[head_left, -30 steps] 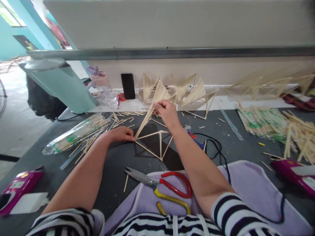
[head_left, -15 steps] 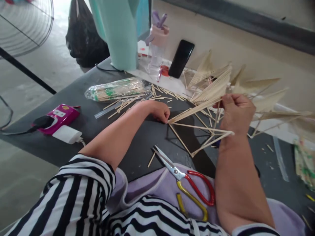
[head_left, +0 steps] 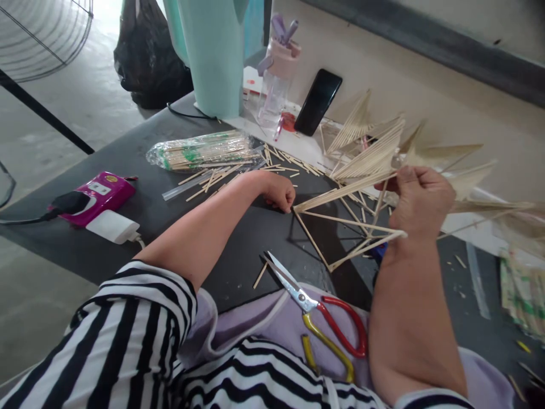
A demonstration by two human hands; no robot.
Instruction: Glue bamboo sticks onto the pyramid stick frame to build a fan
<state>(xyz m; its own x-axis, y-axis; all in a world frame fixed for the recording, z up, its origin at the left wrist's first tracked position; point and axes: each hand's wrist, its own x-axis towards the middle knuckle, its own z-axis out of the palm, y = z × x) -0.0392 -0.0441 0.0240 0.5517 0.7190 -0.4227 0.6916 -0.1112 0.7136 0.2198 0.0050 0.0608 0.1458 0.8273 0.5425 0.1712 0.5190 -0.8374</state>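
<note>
A frame built of thin bamboo sticks (head_left: 353, 218), with a fan of closely laid sticks rising from it, stands over the dark table. My right hand (head_left: 419, 193) pinches the upper edge of this frame at the right end of the fan. My left hand (head_left: 279, 193) is closed in a fist at the frame's left corner; the corner meets or nearly meets the fingers, and whatever they hold is hidden. Scissors (head_left: 302, 298) with one red and one yellow handle lie partly open below the frame, on a lilac cloth (head_left: 259, 321). A short stick (head_left: 260, 275) rests beside the blades.
Loose cut sticks (head_left: 293, 159) and a plastic-wrapped stick bundle (head_left: 204, 150) lie behind my left arm. More fan-shaped stick pieces (head_left: 447, 150) stand along the wall. A phone (head_left: 318, 102), bottle (head_left: 275, 85), teal pitcher (head_left: 217, 57) and magenta power socket (head_left: 100, 196) are around the table.
My right hand has shifted slightly right and down, still on the stick frame. The left fist stays at the corner. The view has moved slightly.
</note>
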